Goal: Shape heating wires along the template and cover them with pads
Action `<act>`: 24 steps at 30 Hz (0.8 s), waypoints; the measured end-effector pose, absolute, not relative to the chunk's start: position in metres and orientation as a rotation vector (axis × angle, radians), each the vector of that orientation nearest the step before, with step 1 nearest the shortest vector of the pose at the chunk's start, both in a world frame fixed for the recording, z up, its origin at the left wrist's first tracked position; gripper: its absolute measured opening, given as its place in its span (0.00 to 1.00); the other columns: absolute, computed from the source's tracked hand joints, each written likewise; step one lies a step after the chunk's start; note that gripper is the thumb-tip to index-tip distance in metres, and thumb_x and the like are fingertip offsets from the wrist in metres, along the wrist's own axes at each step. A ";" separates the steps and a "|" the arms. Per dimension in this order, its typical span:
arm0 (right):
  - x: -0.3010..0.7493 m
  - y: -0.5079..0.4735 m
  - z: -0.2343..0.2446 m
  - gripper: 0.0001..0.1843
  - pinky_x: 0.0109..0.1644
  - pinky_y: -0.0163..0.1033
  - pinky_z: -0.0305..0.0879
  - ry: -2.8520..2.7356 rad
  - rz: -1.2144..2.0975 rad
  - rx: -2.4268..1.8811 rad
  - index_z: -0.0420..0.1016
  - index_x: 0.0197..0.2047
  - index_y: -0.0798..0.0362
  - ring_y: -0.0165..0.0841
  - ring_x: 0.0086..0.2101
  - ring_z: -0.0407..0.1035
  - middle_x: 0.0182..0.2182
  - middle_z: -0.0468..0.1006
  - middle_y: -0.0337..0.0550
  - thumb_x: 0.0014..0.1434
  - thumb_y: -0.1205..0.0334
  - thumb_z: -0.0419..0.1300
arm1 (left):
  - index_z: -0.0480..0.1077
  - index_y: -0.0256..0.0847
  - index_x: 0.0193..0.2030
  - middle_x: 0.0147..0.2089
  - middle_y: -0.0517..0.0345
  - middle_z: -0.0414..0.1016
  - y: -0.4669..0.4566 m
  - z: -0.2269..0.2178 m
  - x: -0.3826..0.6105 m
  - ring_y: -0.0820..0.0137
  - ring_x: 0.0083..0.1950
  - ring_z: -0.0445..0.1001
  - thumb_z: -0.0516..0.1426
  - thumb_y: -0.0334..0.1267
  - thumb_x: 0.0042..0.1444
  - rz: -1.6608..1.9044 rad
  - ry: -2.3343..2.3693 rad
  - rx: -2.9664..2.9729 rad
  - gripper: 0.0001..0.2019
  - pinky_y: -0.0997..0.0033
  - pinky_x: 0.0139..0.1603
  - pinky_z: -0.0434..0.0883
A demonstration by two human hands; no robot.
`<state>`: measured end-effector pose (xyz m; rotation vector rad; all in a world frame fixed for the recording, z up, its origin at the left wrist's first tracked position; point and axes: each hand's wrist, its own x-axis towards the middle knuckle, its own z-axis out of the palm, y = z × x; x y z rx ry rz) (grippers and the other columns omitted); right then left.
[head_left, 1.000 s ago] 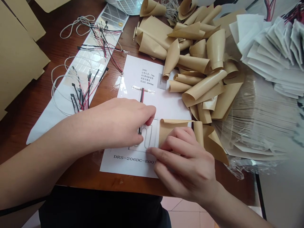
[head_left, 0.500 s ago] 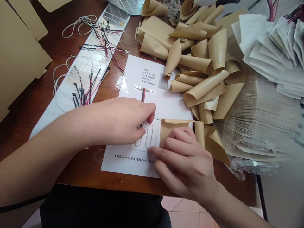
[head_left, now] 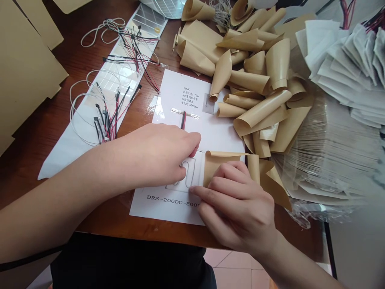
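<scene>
Serpentine grey wire [head_left: 188, 172] lay bent into flat loops on a white printed sheet [head_left: 162, 204], just under the fingertips of the left hand [head_left: 156, 154], with a red-and-black lead pair [head_left: 183, 120] running away beyond that hand beneath a strip of shiny clear tape [head_left: 185, 113]. The left hand's fingers were curled down together at the top of the loops; whether they pinched the wire or only pressed on it, I could not tell. The right hand [head_left: 237, 204] lay with its fingers flat on a tan film sheet [head_left: 218, 168], which curled up on the far side of that hand and met the wire's right edge. As things lay, the bends were formed and the lead was taped, but the film reached only the edge of the loops, leaving most of the wire bare. Beyond the right hand rose a heap of curled tan film pieces [head_left: 255, 80], with a plastic-wrapped stack of thin sheets [head_left: 327, 156] and folded white sheets [head_left: 337, 52] further off. Left of the left hand, bundled wires with black connectors [head_left: 111, 120] rested on a long white paper strip [head_left: 69, 156]. All this stood on a polished reddish-brown wooden counter [head_left: 105, 226], with pink floor tiles [head_left: 234, 273] showing below its edge.
</scene>
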<state>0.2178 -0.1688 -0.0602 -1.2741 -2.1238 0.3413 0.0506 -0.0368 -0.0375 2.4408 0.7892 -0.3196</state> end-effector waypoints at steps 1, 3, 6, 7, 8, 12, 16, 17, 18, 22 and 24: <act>0.218 -0.169 -0.060 0.13 0.33 0.44 0.51 -2.128 0.339 -1.274 0.72 0.23 0.55 0.30 0.27 0.52 0.19 0.64 0.37 0.56 0.78 0.58 | 0.67 0.47 0.41 0.35 0.57 0.76 -0.037 -0.037 0.050 0.64 0.31 0.71 0.56 0.41 0.54 -0.328 0.784 2.444 0.08 0.66 0.30 0.58; 0.217 -0.168 -0.060 0.12 0.33 0.44 0.51 -2.136 0.339 -1.267 0.72 0.24 0.56 0.30 0.27 0.52 0.19 0.64 0.37 0.57 0.77 0.58 | 0.67 0.47 0.42 0.35 0.57 0.76 -0.036 -0.036 0.049 0.64 0.31 0.72 0.55 0.41 0.55 -0.352 0.782 2.438 0.08 0.65 0.30 0.59; 0.217 -0.168 -0.060 0.12 0.33 0.44 0.51 -2.141 0.335 -1.262 0.73 0.25 0.55 0.30 0.27 0.53 0.19 0.64 0.37 0.57 0.77 0.59 | 0.68 0.47 0.44 0.36 0.56 0.77 -0.035 -0.035 0.049 0.64 0.32 0.72 0.54 0.42 0.56 -0.374 0.775 2.394 0.10 0.64 0.31 0.60; 0.217 -0.168 -0.061 0.12 0.33 0.44 0.51 -2.145 0.336 -1.262 0.73 0.25 0.55 0.30 0.27 0.52 0.19 0.64 0.37 0.57 0.77 0.58 | 0.68 0.47 0.44 0.37 0.56 0.77 -0.034 -0.035 0.049 0.64 0.32 0.72 0.55 0.43 0.55 -0.377 0.769 2.380 0.10 0.64 0.30 0.60; 0.217 -0.169 -0.061 0.12 0.33 0.44 0.51 -2.148 0.335 -1.268 0.74 0.25 0.55 0.30 0.27 0.52 0.19 0.64 0.37 0.57 0.77 0.58 | 0.68 0.48 0.44 0.37 0.57 0.77 -0.034 -0.035 0.048 0.64 0.32 0.73 0.56 0.44 0.54 -0.381 0.763 2.370 0.12 0.64 0.30 0.60; 0.219 -0.169 -0.062 0.10 0.33 0.43 0.52 -2.158 0.327 -1.271 0.78 0.31 0.56 0.30 0.27 0.53 0.20 0.65 0.37 0.59 0.76 0.58 | 0.67 0.48 0.42 0.36 0.58 0.77 -0.035 -0.037 0.049 0.63 0.33 0.73 0.63 0.48 0.47 -0.396 0.782 2.373 0.17 0.65 0.30 0.61; 0.220 -0.168 -0.064 0.09 0.34 0.43 0.52 -2.202 0.316 -1.269 0.81 0.35 0.58 0.31 0.28 0.53 0.22 0.65 0.38 0.60 0.74 0.58 | 0.66 0.48 0.42 0.37 0.59 0.76 -0.037 -0.037 0.051 0.63 0.34 0.74 0.64 0.47 0.46 -0.413 0.801 2.390 0.18 0.66 0.31 0.61; 0.220 -0.167 -0.064 0.10 0.34 0.44 0.52 -2.209 0.315 -1.273 0.81 0.34 0.58 0.31 0.28 0.53 0.21 0.65 0.38 0.60 0.74 0.58 | 0.66 0.48 0.42 0.37 0.59 0.76 -0.037 -0.037 0.051 0.63 0.34 0.73 0.64 0.47 0.47 -0.412 0.794 2.395 0.17 0.66 0.31 0.61; 0.220 -0.167 -0.064 0.10 0.34 0.44 0.52 -2.213 0.318 -1.277 0.81 0.34 0.58 0.31 0.28 0.53 0.21 0.65 0.38 0.60 0.74 0.58 | 0.66 0.48 0.42 0.37 0.59 0.76 -0.037 -0.037 0.051 0.63 0.34 0.73 0.64 0.47 0.47 -0.411 0.785 2.399 0.17 0.66 0.31 0.61; 0.219 -0.168 -0.065 0.10 0.35 0.44 0.53 -2.207 0.327 -1.275 0.82 0.34 0.59 0.31 0.28 0.53 0.22 0.65 0.38 0.60 0.74 0.59 | 0.66 0.47 0.42 0.37 0.59 0.76 -0.036 -0.036 0.049 0.64 0.34 0.73 0.63 0.47 0.48 -0.427 0.766 2.402 0.17 0.66 0.31 0.61; 0.219 -0.168 -0.066 0.10 0.34 0.44 0.53 -2.201 0.324 -1.271 0.82 0.35 0.59 0.31 0.28 0.53 0.22 0.65 0.38 0.61 0.74 0.59 | 0.66 0.47 0.43 0.38 0.59 0.76 -0.035 -0.036 0.048 0.64 0.34 0.73 0.62 0.47 0.48 -0.428 0.762 2.389 0.17 0.66 0.32 0.61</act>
